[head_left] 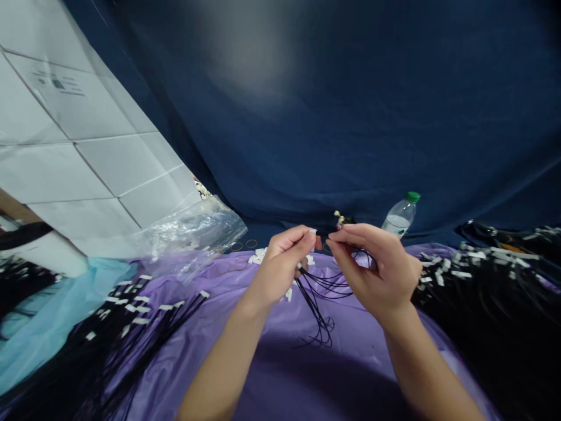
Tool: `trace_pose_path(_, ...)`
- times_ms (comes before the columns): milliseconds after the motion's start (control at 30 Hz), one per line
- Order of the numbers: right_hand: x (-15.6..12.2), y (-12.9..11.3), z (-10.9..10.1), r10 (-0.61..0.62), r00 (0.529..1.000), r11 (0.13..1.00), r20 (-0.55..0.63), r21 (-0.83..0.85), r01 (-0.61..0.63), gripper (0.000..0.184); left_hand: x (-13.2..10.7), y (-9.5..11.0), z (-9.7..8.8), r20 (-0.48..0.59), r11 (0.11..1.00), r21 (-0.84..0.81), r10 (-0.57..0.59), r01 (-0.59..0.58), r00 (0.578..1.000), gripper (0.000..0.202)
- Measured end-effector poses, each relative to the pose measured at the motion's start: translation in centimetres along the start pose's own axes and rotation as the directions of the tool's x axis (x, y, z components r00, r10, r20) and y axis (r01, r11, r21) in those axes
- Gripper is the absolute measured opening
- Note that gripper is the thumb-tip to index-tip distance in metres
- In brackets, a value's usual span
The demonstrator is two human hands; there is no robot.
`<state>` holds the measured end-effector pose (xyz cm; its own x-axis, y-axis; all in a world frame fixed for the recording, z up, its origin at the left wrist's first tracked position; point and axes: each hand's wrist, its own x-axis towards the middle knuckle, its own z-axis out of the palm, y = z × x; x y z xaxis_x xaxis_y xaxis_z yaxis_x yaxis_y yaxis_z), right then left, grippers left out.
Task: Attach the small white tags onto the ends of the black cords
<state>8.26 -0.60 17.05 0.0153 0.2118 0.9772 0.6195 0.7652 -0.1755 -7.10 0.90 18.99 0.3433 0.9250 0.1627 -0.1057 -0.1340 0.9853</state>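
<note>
My left hand [280, 263] is closed, with a small white plastic connector [312, 231] pinched between thumb and forefinger. Several thin black wires [313, 304] hang from beneath its curled fingers over the purple cloth [280, 351]. Close by on the right, my right hand [381, 266] pinches the end of a thin black wire [363, 252] between thumb and fingertips. Its fingertips are a short way apart from the connector. The wire's very tip is too small to make out. More white connectors [258, 255] lie on the cloth behind my left hand.
Bundles of black wires with white connectors lie at left [140, 304] and right [456, 263]. A clear bottle [398, 217] with a green cap stands behind my right hand. A clear plastic bag [188, 231] lies by the white tiled surface [87, 169]. Dark blue fabric [350, 117] hangs behind.
</note>
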Motion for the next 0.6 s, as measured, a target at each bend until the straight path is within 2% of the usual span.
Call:
trace_pose_path(167,0.1,0.0,0.1,0.002,1.0,1.0,-0.031,0.026,-0.001,0.054,0.2,0.0,-0.4,-0.019,0.998,-0.066,-0.027,0.025,0.999,0.029)
trace_pose_path(267,0.3,-0.6,-0.8,-0.143,0.985,0.99,-0.098,-0.005,0.143,0.057,0.6,-0.1,-0.9,-0.143,0.982,-0.184,-0.055,0.028,0.988,0.03)
trace_pose_path(333,0.4,-1.0,-1.6,-0.235,0.969,0.969,-0.073,0.063,0.239,0.052,0.9,0.0,-1.3,-0.221,0.956,-0.294,-0.073,0.005,0.972,0.027)
trace_pose_path(367,0.5,-1.2,-2.0,-0.249,0.968,0.96,-0.009,0.126,0.249,0.048,1.1,0.1,-1.5,-0.246,0.939,-0.343,-0.083,-0.007,0.966,0.025)
trace_pose_path(433,0.6,-1.2,-2.3,-0.242,0.944,0.957,0.223,0.217,0.194,0.037,1.3,0.3,-2.0,-0.273,0.908,-0.418,-0.104,-0.02,0.956,0.021)
trace_pose_path(500,0.6,-0.8,-2.0,-0.21,0.856,0.97,0.472,0.211,0.121,0.03,1.5,0.5,-2.3,-0.284,0.885,-0.465,-0.136,-0.012,0.949,0.019)
trace_pose_path(533,0.6,-0.5,-1.7,-0.201,0.807,0.974,0.556,0.202,0.103,0.028,1.6,0.5,-2.4,-0.284,0.874,-0.486,-0.156,-0.001,0.946,0.018)
trace_pose_path(567,0.5,-0.1,-1.3,-0.203,0.768,0.973,0.607,0.209,0.092,0.028,1.6,0.6,-2.4,-0.279,0.862,-0.506,-0.176,0.011,0.944,0.017)
trace_pose_path(600,0.5,0.2,-0.9,-0.214,0.749,0.969,0.627,0.231,0.083,0.028,1.7,0.6,-2.4,-0.272,0.851,-0.525,-0.194,0.023,0.943,0.017)
